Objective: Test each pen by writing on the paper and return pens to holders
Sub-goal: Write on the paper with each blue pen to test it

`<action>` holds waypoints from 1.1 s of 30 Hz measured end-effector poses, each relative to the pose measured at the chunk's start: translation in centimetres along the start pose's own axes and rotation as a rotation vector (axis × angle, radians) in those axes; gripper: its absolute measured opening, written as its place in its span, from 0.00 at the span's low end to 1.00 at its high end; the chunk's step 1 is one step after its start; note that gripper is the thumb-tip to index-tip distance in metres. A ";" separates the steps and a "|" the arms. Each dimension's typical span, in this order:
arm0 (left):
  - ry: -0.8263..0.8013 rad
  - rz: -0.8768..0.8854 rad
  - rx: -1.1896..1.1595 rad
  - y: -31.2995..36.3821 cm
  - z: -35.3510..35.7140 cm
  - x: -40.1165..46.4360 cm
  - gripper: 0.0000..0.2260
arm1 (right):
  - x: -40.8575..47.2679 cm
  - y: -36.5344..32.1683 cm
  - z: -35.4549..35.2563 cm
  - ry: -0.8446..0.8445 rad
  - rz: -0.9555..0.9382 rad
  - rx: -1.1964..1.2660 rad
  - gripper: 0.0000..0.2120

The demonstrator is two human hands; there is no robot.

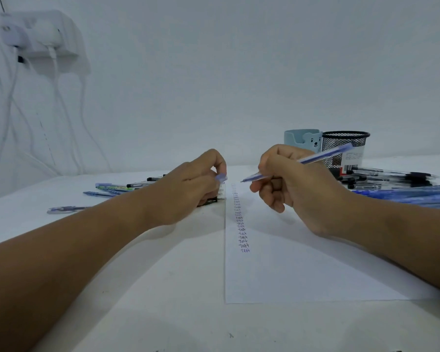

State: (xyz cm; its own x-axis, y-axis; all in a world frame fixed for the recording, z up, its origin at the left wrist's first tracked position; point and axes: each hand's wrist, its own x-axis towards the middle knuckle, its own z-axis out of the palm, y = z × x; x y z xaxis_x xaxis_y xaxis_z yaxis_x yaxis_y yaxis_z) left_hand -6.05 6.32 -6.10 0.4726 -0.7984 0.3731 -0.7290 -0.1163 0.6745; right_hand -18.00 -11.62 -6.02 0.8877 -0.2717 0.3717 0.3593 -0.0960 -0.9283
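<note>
The paper [302, 270] lies nearest on the tabletop [163, 288]. The right hand [290, 184] grips a blue pen [302, 161], tip hovering just above the sheet's far edge. The left hand [188, 189] pinches what seems to be its cap [221, 178].

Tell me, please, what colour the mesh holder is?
Black, seen in the head view: the mesh holder.

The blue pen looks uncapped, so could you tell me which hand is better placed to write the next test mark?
Right. The right hand already grips the blue pen, tip just above the paper by the column of test marks. The left hand pinches the cap.
</note>
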 end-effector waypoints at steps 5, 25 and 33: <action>-0.005 0.057 0.101 0.2 0.7 0.0 0.04 | 0.3 0.2 -0.1 0.008 -0.035 -0.032 0.06; 0.341 0.158 0.266 1.1 1.5 0.4 0.06 | 0.5 0.6 -0.2 -0.038 -0.042 0.029 0.05; 0.387 0.105 0.200 0.6 2.7 0.1 0.13 | 0.5 1.4 -0.3 -0.071 -0.079 -0.076 0.11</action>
State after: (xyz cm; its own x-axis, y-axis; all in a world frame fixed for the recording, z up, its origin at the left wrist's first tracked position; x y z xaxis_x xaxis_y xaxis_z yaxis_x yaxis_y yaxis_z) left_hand -7.80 4.57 -7.35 0.5140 -0.5365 0.6694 -0.8462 -0.1890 0.4983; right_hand -17.12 -12.15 -7.19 0.8767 -0.1925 0.4408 0.4081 -0.1877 -0.8935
